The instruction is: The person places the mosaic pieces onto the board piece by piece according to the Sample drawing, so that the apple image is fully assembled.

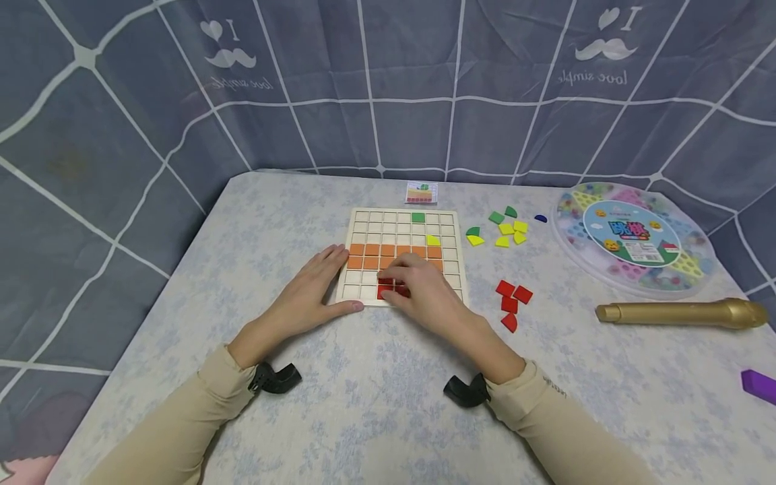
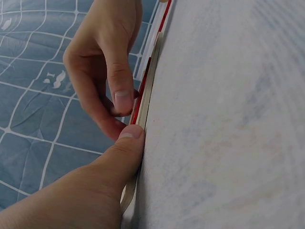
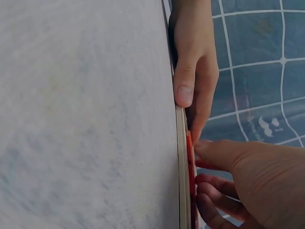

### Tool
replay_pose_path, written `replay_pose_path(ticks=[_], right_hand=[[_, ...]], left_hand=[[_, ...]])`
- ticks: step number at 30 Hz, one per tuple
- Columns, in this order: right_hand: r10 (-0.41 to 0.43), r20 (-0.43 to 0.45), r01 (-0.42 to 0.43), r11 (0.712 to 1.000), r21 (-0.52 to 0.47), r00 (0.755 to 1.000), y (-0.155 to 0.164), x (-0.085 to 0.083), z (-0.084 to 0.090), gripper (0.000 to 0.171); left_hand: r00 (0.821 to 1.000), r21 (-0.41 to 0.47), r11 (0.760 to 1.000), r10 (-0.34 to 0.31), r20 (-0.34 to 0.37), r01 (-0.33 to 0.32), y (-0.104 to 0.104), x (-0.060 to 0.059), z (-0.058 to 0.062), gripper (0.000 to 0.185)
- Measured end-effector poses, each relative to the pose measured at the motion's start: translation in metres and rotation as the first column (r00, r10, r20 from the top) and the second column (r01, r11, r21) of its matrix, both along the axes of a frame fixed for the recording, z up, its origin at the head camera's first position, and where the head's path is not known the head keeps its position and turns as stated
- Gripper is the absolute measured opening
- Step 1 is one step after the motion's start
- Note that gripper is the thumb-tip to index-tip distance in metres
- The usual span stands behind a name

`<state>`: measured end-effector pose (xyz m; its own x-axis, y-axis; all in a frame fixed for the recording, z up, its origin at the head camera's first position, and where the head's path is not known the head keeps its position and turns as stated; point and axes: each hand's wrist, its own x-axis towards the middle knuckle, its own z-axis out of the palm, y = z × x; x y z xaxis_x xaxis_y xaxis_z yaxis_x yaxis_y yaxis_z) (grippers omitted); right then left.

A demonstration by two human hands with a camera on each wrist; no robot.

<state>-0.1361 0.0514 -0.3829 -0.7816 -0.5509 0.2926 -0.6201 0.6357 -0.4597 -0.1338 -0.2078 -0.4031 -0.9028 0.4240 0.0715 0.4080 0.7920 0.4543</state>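
Head cam: left hand point(image 1: 309, 286) lies flat and relaxed against the grid board's point(image 1: 451, 259) near-left corner, right hand point(image 1: 424, 289) presses curled fingertips on red tiles point(image 1: 385, 291) in the bottom rows. Left wrist: thumb point(image 2: 125, 143) braces the board's edge. Right wrist: fingers point(image 3: 209, 183) curl onto the red tile

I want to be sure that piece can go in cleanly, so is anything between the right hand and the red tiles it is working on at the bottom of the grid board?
Nothing visible. The right hand already has its fingertips on the red tiles in the bottom rows of the grid board. The left hand lies flat at the board's left edge, thumb against its near edge, clear of the red tiles.
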Motion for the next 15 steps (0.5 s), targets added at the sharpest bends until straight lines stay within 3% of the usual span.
replay_pose_path(ticks=[8,15], right_hand=[[0.016,-0.033,-0.014,0.999,0.051,0.999,0.0013,-0.0016,-0.0020,0.023],[-0.015,0.049,0.015,1.000,0.003,0.999,0.0076,-0.0023,0.0035,0.030]], left_hand=[[1.000,-0.002,1.000,-0.003,-0.006,0.003,-0.0007,-0.0014,-0.0004,0.107],[1.000,-0.010,1.000,0.001,-0.005,-0.001,0.0001,-0.0022,-0.0026,0.107]])
